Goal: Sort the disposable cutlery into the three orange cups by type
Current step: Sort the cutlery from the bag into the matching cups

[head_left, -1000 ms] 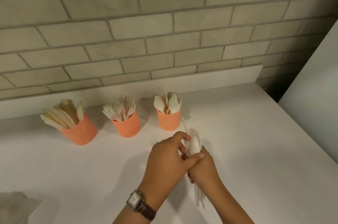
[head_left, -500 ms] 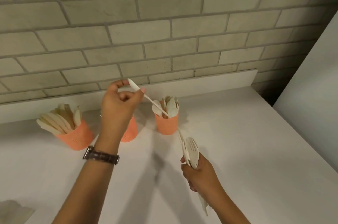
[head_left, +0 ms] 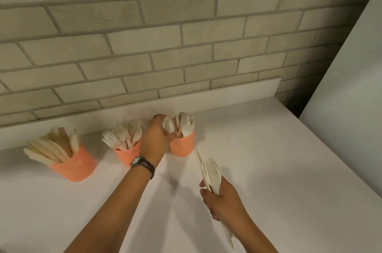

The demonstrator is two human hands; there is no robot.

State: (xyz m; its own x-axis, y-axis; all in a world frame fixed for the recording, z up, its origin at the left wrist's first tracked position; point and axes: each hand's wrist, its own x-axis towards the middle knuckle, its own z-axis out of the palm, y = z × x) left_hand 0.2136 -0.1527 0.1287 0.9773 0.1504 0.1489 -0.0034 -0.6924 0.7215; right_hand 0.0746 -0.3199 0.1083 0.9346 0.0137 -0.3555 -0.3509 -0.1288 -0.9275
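A white countertop [head_left: 268,170] runs under a pale brick wall [head_left: 144,46], carrying three orange cups in a row: the left cup [head_left: 74,167] fanned with knives, the middle cup [head_left: 127,154] bristling with forks, the right cup [head_left: 183,146] holding spoons bowl-up. A person's left hand [head_left: 155,139], a wristwatch [head_left: 142,165] on that arm, reaches to the right cup's near rim with fingers closed around a white spoon [head_left: 169,125], its bowl pointing up and its handle seemingly running down into the cup, long axis close to upright; the lower end is hidden by the hand. The right hand [head_left: 223,201] is clenched on a small bundle of cutlery [head_left: 209,174] held just above the counter, a fork's tines topmost, the long axes leaning up and away toward the wall, handle ends trailing below the fist. The hand looks to be touching the light cup, so a careless release could nudge or tip it and spill the spoons; the bundle could also slip through the fist if the grip eases.
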